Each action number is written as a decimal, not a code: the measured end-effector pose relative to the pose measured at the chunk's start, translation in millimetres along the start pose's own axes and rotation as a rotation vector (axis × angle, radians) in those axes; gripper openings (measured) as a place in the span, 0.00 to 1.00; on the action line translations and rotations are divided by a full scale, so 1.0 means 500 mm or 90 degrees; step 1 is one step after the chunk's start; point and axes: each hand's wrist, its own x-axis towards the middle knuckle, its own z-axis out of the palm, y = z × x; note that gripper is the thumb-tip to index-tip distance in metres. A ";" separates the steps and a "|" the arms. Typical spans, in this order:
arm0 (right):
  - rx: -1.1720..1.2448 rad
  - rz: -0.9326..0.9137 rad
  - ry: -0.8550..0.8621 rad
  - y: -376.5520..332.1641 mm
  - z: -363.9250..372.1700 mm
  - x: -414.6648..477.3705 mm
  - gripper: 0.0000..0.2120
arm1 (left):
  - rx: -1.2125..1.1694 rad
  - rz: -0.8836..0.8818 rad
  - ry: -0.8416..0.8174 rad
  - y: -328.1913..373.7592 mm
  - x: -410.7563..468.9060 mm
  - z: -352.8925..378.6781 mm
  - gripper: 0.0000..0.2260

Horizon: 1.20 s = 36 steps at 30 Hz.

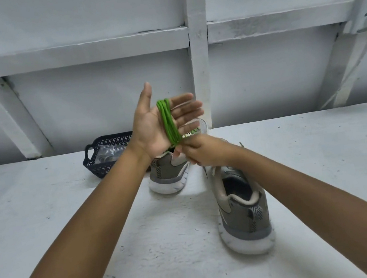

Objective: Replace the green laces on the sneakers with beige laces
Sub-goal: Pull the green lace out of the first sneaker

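Under both grips, white worktop. Below the right grip, near sneaker; below the left grip, far sneaker; left of that wrist, dark basket. Left hand raised, fingers straight, spread apart. Green lace looped round those fingers, lower end pinched tight in right hand.

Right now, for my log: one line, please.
left hand: open, green lace looped round it | right hand: pinches lace | sneakers: on table

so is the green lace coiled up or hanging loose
Coiled: the green lace loops in several strands round the left hand, whose fingers are straight; the right hand pinches its lower end.
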 end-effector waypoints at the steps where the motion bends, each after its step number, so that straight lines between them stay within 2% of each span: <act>1: -0.044 -0.017 -0.016 -0.008 0.002 -0.009 0.13 | -0.002 0.012 0.022 0.005 0.002 -0.002 0.39; 4: -0.140 -0.045 -0.073 -0.034 -0.010 -0.034 0.14 | 0.015 0.024 0.076 0.012 0.007 -0.013 0.37; 6: -0.138 -0.070 -0.110 -0.058 -0.022 -0.048 0.12 | 0.048 0.017 0.108 0.009 0.007 -0.021 0.36; 8: -0.086 -0.107 -0.088 -0.080 -0.040 -0.052 0.10 | 0.067 -0.006 0.111 0.001 0.003 -0.020 0.36; 11: 0.012 -0.108 0.015 -0.100 -0.082 -0.040 0.08 | 0.091 -0.065 0.071 -0.019 -0.010 -0.011 0.38; 14: 0.040 -0.101 0.103 -0.099 -0.119 -0.012 0.07 | 0.138 -0.114 0.018 -0.039 -0.015 -0.012 0.40; 18: 0.155 -0.071 0.107 -0.056 -0.120 0.035 0.09 | 0.113 -0.147 -0.069 -0.047 -0.021 -0.009 0.40; 22: 0.327 -0.048 0.092 -0.005 -0.076 0.056 0.09 | 0.068 -0.091 -0.154 -0.030 -0.024 0.007 0.28; 24: 0.349 -0.019 0.075 0.012 -0.046 0.054 0.15 | 0.030 -0.051 -0.150 -0.013 -0.021 0.007 0.25; 26: 0.285 0.002 0.058 0.015 -0.025 0.044 0.18 | -0.014 -0.006 -0.126 0.005 -0.018 0.007 0.24; 30: 0.029 -0.051 0.014 -0.009 0.001 0.020 0.11 | 0.009 0.064 0.052 0.029 -0.002 -0.010 0.30; 34: -0.112 -0.074 -0.063 -0.040 0.004 -0.011 0.13 | 0.089 0.055 0.126 0.025 0.000 -0.034 0.31; 36: -0.143 -0.096 -0.068 -0.055 -0.003 -0.020 0.12 | 0.122 0.030 0.150 0.012 -0.003 -0.044 0.30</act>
